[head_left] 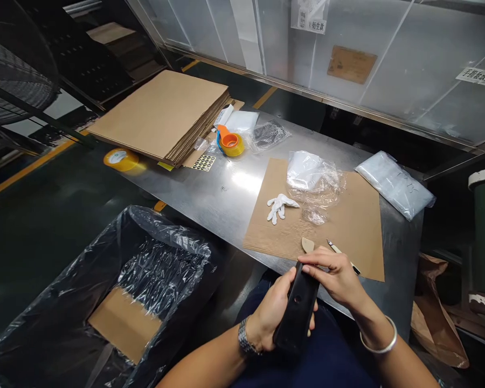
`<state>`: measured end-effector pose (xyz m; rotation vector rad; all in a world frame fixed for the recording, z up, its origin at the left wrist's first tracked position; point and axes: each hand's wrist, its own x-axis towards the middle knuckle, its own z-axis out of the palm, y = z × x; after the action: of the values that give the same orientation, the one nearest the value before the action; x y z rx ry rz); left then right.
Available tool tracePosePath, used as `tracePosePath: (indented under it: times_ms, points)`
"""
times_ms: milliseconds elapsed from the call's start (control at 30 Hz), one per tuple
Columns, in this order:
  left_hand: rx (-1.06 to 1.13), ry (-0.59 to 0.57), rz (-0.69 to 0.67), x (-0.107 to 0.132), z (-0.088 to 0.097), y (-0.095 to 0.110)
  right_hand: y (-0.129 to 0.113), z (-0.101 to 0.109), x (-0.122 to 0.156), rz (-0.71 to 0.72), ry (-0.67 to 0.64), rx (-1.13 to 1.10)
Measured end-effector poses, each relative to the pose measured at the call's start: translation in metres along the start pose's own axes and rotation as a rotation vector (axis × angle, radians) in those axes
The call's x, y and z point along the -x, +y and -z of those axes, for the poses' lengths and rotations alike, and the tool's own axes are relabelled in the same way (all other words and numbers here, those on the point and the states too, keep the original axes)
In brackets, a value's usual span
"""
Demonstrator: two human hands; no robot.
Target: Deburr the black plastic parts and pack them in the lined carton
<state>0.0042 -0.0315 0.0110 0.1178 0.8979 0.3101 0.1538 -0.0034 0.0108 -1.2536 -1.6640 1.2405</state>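
Observation:
My left hand (272, 307) is wrapped round a long black part (297, 312) with a small hole in its face, tilted above my lap. The fingers of my right hand (335, 272) are closed on the upper end of this part. Just beyond my fingertips lies a tan rounded piece (307, 245), partly hidden. A slim craft knife (334, 248) rests on the cardboard sheet (355, 215) behind my right hand, which covers some of it. Further off on the sheet are a white glove (281, 207) and crumpled clear plastic bags (313, 175).
A stack of cardboard (157, 113) stands at the table's far left, beside an orange tape dispenser (230, 143) and a yellow tape roll (121, 160). A plastic-lined bin (173, 237) is on the floor at left. A clear packet (396, 183) lies at the table's right.

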Motion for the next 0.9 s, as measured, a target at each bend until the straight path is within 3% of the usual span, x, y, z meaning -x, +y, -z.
tracePosePath:
  times_ms: [133,300,400,567,700,800,900]
  points:
    - [0.017,0.05,-0.014,0.001,-0.001,0.0,0.0,0.002,0.0,-0.07,-0.02,-0.026]
    - [0.0,0.051,0.067,0.003,-0.001,-0.002,-0.002,0.006,0.0,-0.02,-0.129,0.022]
    - [-0.004,0.038,0.063,0.002,0.001,-0.003,0.003,0.003,0.0,-0.089,-0.092,-0.018]
    - [0.0,0.072,-0.068,-0.001,0.004,-0.003,0.016,-0.003,0.009,-0.272,0.121,-0.236]
    - [-0.085,0.136,-0.254,-0.003,0.004,-0.006,0.012,-0.009,0.02,-0.337,-0.001,0.008]
    - [-0.144,0.2,-0.391,-0.001,0.002,-0.007,0.006,-0.019,0.023,-0.427,0.077,0.097]
    - [-0.165,0.218,-0.435,0.001,0.001,-0.006,0.006,-0.03,0.023,-0.447,0.145,0.103]
